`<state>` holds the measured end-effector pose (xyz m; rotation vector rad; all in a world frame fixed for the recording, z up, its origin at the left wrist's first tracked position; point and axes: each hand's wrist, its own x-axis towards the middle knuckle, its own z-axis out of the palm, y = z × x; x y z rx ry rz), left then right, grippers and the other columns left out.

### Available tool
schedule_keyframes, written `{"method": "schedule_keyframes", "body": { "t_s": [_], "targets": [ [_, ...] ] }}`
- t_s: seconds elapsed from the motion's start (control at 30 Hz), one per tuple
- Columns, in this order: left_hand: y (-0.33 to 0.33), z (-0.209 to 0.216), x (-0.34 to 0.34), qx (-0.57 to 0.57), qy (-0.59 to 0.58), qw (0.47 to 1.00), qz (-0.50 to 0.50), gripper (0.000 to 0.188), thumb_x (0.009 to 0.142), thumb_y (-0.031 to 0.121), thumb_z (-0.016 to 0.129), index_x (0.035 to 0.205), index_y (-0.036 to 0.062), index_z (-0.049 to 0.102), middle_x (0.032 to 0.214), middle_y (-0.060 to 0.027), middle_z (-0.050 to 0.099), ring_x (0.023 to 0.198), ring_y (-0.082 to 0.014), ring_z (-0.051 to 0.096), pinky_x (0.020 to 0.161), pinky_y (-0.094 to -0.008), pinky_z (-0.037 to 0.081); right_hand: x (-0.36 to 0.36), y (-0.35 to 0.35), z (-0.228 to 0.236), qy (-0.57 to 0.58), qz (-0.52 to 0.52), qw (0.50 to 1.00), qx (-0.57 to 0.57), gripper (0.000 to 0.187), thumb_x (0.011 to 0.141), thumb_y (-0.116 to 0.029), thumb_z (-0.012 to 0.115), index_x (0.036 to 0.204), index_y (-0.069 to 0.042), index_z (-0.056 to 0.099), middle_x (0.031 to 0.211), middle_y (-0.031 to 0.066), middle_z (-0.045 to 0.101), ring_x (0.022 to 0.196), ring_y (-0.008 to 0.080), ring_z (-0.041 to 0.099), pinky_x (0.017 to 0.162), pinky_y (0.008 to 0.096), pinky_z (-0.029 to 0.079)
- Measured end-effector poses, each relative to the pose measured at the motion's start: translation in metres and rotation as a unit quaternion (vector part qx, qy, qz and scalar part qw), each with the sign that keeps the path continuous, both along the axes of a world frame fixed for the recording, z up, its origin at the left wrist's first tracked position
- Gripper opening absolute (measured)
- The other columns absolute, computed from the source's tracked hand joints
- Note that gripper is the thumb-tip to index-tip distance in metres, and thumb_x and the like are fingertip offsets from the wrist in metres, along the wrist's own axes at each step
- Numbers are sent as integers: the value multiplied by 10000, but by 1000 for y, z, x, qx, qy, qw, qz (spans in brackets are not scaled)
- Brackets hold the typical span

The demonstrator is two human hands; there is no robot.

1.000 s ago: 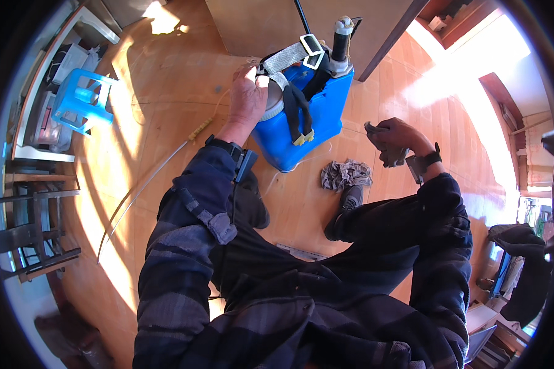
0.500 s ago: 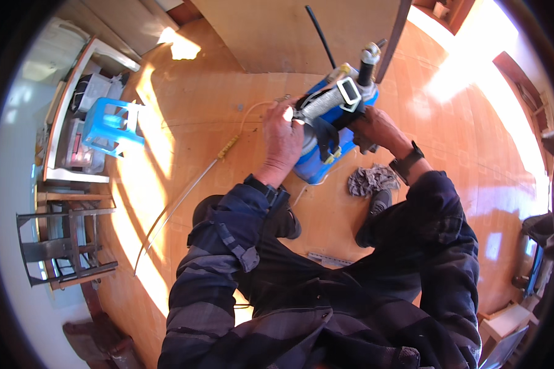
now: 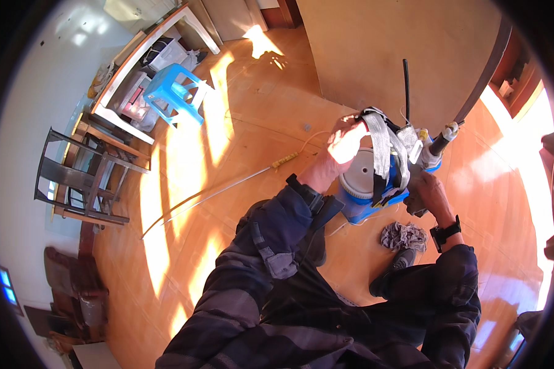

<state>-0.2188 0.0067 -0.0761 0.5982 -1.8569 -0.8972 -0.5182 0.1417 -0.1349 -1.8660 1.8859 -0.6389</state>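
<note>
A blue backpack sprayer (image 3: 356, 210) with a round white lid (image 3: 359, 179) stands on the floor between my feet. Silvery shoulder straps (image 3: 381, 147) with black webbing lie bunched over its top. My left hand (image 3: 346, 146), in bright sunlight, is closed on the upper end of the straps beside the lid. My right hand (image 3: 431, 195) is at the sprayer's right side with its fingers curled down; what they hold is hidden in dark shadow. A black pump lever (image 3: 438, 146) with a wrapped tip rises just beyond it.
A spray lance (image 3: 228, 187) with a yellow grip lies on the floor to the left. A crumpled cloth (image 3: 404, 237) is by my right shoe. A blue stool (image 3: 177, 92), a white-framed table (image 3: 126, 74) and a dark chair (image 3: 86, 169) line the left. A wooden panel (image 3: 394, 43) stands ahead.
My view has swung left, so the sprayer sits farther right in it. The straps, earlier angled across the top, now arch upright with my left hand at their upper end.
</note>
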Motion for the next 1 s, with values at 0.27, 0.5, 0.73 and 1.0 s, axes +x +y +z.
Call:
{"method": "schedule_keyframes", "body": {
  "t_s": [0.27,0.5,0.73,1.0],
  "targets": [
    [-81,-54,61,504,133,842,134,195,1033,181,612,1088,82,770,979,-96,807,883,-206,760,801,-423,562,-2,1,-12,-108,-44,993,17,302,978,-279,643,1045,13,684,993,258,715,969,451,691,847,498,536],
    [-63,-50,82,159,-534,794,242,288,899,249,773,1137,90,798,1025,-165,802,947,-346,774,760,-446,588,0,2,-6,-149,-45,986,53,318,959,-282,663,1074,11,712,983,251,752,947,410,747,837,469,571],
    [-56,-29,78,287,-418,860,61,423,917,194,714,1312,46,737,1128,-222,781,1080,-390,746,888,-456,579,-41,1,-1,-126,8,988,84,353,949,-272,670,1144,10,753,957,195,777,893,280,767,809,416,589],
    [-53,-29,69,131,-403,877,228,450,985,304,686,1347,37,708,1222,-221,770,1182,-405,712,1039,-472,537,-161,30,27,-213,-152,963,57,463,1061,-380,620,1232,42,699,1094,88,718,1015,165,648,919,326,519]
  ]
}}
